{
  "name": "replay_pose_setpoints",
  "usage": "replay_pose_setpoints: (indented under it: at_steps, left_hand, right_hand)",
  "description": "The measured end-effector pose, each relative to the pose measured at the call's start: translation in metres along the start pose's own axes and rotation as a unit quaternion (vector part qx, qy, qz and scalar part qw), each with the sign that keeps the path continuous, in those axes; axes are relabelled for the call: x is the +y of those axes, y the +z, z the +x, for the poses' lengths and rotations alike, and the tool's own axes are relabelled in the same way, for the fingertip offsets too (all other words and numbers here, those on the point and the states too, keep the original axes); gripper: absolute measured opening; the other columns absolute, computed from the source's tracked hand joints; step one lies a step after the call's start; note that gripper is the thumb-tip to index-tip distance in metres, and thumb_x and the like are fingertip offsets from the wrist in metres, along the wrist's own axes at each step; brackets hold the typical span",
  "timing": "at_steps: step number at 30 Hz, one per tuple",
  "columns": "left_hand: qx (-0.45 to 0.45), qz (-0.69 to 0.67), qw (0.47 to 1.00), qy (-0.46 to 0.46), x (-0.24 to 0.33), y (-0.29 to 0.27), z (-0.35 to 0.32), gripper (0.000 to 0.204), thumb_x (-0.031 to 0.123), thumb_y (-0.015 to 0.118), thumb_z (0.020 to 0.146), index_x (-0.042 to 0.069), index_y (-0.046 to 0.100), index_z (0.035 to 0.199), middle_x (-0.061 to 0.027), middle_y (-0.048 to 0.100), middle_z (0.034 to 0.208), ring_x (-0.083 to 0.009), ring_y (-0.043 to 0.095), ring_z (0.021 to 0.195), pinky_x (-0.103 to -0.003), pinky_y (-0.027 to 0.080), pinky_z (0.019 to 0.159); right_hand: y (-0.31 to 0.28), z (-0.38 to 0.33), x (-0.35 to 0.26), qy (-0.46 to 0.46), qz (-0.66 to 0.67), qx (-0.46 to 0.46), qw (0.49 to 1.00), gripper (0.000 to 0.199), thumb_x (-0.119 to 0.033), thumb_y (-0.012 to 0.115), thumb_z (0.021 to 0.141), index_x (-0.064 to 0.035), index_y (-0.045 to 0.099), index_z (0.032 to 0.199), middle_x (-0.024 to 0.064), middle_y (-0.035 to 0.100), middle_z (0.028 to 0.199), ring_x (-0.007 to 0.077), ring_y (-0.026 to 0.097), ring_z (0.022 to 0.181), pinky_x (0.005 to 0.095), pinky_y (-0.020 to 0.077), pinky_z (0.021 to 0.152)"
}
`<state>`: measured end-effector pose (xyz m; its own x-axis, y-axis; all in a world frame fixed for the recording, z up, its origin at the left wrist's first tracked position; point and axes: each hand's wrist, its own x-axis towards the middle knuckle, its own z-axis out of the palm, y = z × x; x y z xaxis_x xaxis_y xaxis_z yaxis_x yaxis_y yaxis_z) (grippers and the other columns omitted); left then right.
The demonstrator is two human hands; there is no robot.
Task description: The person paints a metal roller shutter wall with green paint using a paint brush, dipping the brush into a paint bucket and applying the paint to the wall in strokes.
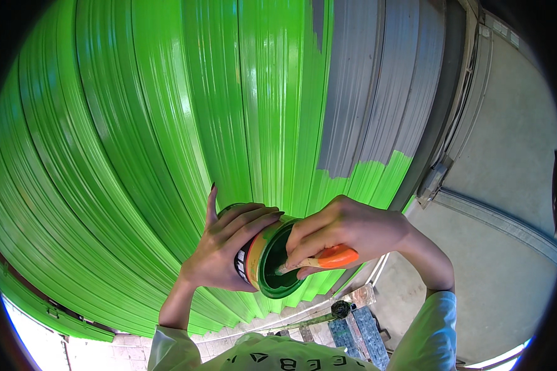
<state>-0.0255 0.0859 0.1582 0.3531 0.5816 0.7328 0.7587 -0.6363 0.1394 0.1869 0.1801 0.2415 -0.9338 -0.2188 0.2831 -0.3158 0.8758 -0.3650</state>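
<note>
A round paint can (253, 260) is gripped by my left hand (221, 250), whose fingers wrap around its side while the thumb sticks up. The can is tilted, so its green-smeared opening faces me, with dark green paint inside. My right hand (353, 229) pinches a paintbrush (338, 256) with an orange handle. Its bristle end dips into the can, partly hidden by the fingers. Just beyond both hands stands a ribbed metal surface, mostly glossy green (167, 142). A grey patch (377, 93) covers its upper right, ending in a ragged edge above more green.
On the right rises a pale grey wall (507, 123) with a metal rail (501, 216) and cables running along the dark frame. Below the can, worn boards (359, 334) and a dark round object (340, 309) lie near light paving (127, 352).
</note>
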Motion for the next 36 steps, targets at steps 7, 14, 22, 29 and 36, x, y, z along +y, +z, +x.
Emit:
replay_pose_setpoints:
  at_steps: [7, 14, 22, 29, 36]
  left_hand:
    - [-0.005, 0.007, 1.0, -0.002, -0.004, 0.001, -0.006, 0.093, 0.04, 0.082, 0.04, 0.012, 0.051, 0.123, -0.0029, 0.057, 0.119, -0.0253, 0.055, 0.11, -0.062, 0.003, 0.108]
    - [0.019, -0.009, 0.997, -0.069, -0.01, 0.014, -0.021, 0.098, 0.04, 0.083, 0.04, 0.007, 0.047, 0.125, -0.0088, 0.057, 0.117, -0.0291, 0.054, 0.11, -0.062, 0.009, 0.107]
    - [0.144, -0.198, 0.952, -0.183, -0.004, 0.055, -0.039, 0.104, 0.025, 0.088, 0.041, -0.002, 0.035, 0.127, -0.0182, 0.056, 0.114, -0.0286, 0.058, 0.105, -0.038, 0.045, 0.092]
    - [0.182, -0.284, 0.921, -0.197, 0.003, 0.079, -0.04, 0.099, 0.019, 0.087, 0.043, -0.002, 0.033, 0.124, -0.0174, 0.057, 0.11, -0.0266, 0.059, 0.101, -0.037, 0.047, 0.089]
    - [0.181, -0.437, 0.854, -0.217, 0.017, 0.108, -0.031, 0.103, 0.015, 0.086, 0.041, -0.002, 0.03, 0.125, -0.017, 0.046, 0.121, -0.0256, 0.049, 0.113, -0.038, 0.039, 0.098]
  right_hand:
    - [0.008, 0.001, 0.007, -0.008, 0.009, -0.003, 1.0, 0.014, -0.009, 0.068, 0.073, -0.0065, 0.067, 0.086, 0.0027, 0.062, 0.082, 0.0208, 0.06, 0.067, 0.0295, 0.0474, 0.058]
    - [0.018, -0.025, 0.029, 0.025, 0.075, 0.223, 0.972, 0.016, -0.006, 0.07, 0.077, -0.0048, 0.068, 0.093, 0.0053, 0.059, 0.077, 0.0136, 0.06, 0.062, 0.027, 0.0471, 0.052]
    - [0.092, -0.055, 0.054, 0.228, 0.491, 0.517, 0.663, 0.031, -0.004, 0.048, 0.082, 0.002, 0.056, 0.111, 0.0106, 0.061, 0.074, 0.0181, 0.062, 0.056, 0.0268, 0.0519, 0.051]
    - [0.112, -0.069, 0.058, 0.198, 0.582, 0.58, 0.534, 0.029, -0.015, 0.043, 0.085, -0.0005, 0.056, 0.106, 0.0092, 0.063, 0.068, 0.0158, 0.061, 0.053, 0.0256, 0.0508, 0.052]
    - [0.138, -0.055, 0.064, 0.041, 0.653, 0.637, 0.408, 0.018, -0.02, 0.045, 0.081, -0.0064, 0.057, 0.079, 0.0056, 0.062, 0.073, 0.013, 0.054, 0.045, 0.0217, 0.0429, 0.039]
